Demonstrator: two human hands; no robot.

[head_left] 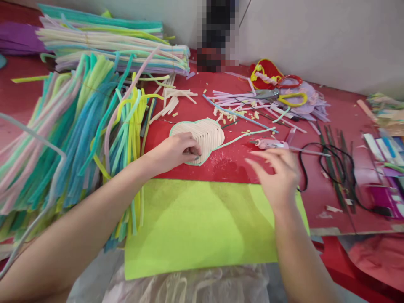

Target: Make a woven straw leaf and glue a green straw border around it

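Observation:
A cream shape made of rows of pipe cleaners (208, 134), edged in mint green, lies on the red tabletop. My left hand (181, 149) rests on its lower left part, fingertips pinched together at the mint edge. From the shape's lower right, a loose mint pipe cleaner (240, 138) runs off to the right. My right hand (279, 174) is just below a pink hot glue gun (271, 144), thumb and fingers spread with nothing seen between them. A glue stick (311, 151) sticks out of the gun's back, past my right hand.
Bundles of coloured pipe cleaners (72, 130) fill the left side. Scissors (277, 94) lie at the back among lilac cut pieces (221, 97). A lime green sheet (202, 227) overhangs the front edge. A black cord (334, 162) loops on the right.

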